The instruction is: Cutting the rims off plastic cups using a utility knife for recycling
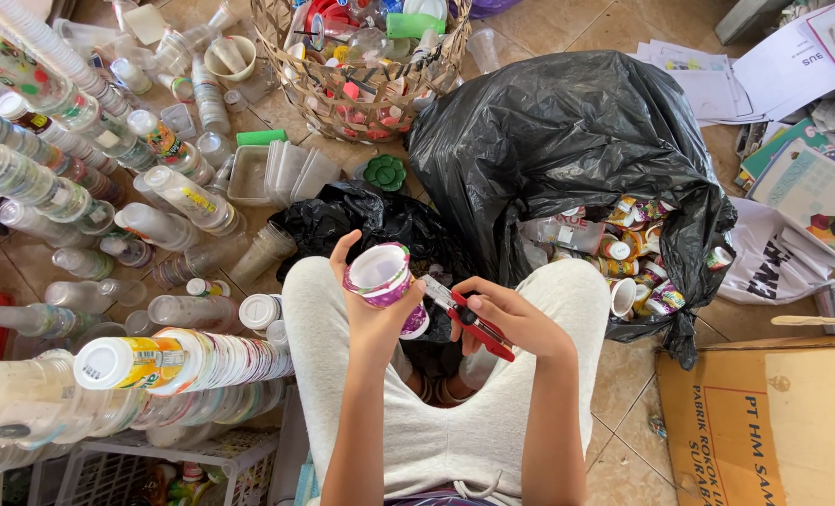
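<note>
A tiled floor crowded with sorted plastic waste, seen from above a seated person's lap in grey trousers. Nearest, at centre, the left hand is curled around a small plastic cup with a purple-patterned label, its open mouth tilted upward. Just beside it at 3 o'clock, the right hand is closed on a red utility knife, blade end pointing toward the cup's base. Cutting well here likely means steadying the cup and keeping fingers off the blade's path. At 9 o'clock lie long stacks of nested cups. At 2 o'clock a black rubbish bag holds more cups; at 12 o'clock stands a woven basket.
</note>
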